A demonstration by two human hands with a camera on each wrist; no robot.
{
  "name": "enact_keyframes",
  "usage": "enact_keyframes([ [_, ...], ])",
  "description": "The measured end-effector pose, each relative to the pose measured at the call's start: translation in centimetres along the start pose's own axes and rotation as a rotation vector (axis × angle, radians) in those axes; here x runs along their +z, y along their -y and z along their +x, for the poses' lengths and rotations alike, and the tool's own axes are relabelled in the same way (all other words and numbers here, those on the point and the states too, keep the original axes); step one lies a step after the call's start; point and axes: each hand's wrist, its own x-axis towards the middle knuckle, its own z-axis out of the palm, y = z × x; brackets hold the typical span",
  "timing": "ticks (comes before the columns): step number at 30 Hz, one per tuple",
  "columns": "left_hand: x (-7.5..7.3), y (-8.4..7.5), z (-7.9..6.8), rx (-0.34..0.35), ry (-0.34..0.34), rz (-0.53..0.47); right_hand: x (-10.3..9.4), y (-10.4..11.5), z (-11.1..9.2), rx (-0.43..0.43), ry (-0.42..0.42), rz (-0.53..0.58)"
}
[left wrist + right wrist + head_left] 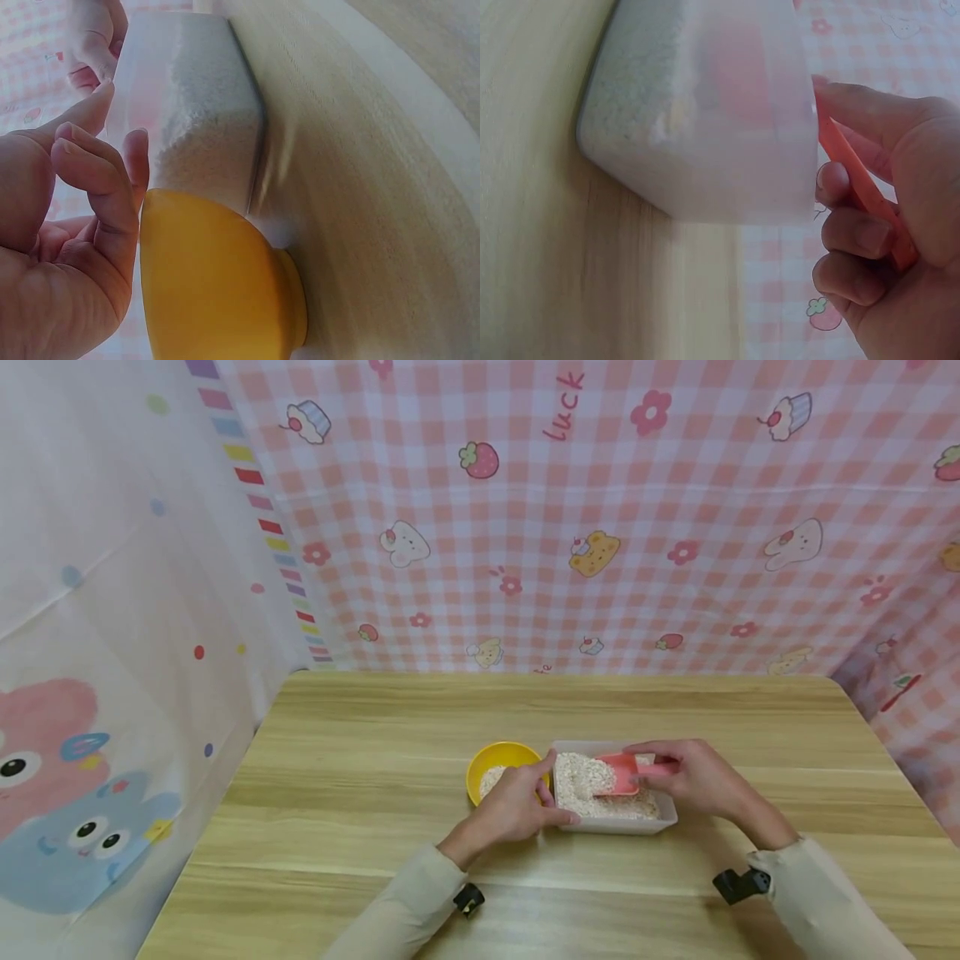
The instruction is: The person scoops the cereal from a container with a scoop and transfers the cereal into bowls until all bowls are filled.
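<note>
My right hand grips the handle of a pink-red scoop, its fingers curled round it in the right wrist view. The scoop's blade rests in the pale oat-like flakes heaped inside a translucent white plastic container. My left hand holds the container's left end, thumb at the near corner and a finger at the far corner. Beneath that hand stands a yellow bowl with some flakes in it; the hand hides part of it. In the left wrist view the bowl is right beside the container.
Bowl and container stand on a wood-grain table. A pink checked cloth hangs behind its far edge, and a white printed cloth hangs at the left. Black straps are on both sleeves.
</note>
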Motion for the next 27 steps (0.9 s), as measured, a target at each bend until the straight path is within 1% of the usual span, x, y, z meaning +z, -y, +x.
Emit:
enact_keyframes([
  [5,0.0,0.0,0.0,-0.011,0.005,-0.008,0.1,-0.1,0.0,0.029,0.010,0.067],
  [14,0.0,0.0,-0.1,-0.005,0.005,-0.015,0.3,-0.5,-0.2,0.058,0.000,0.116],
  [20,0.1,0.0,-0.1,-0.014,0.010,-0.018,0.5,-1.0,-0.2,0.079,-0.004,0.194],
  [27,0.1,0.0,-0.1,-0.026,0.001,-0.020,0.7,-1.3,-0.3,0.073,-0.012,0.261],
])
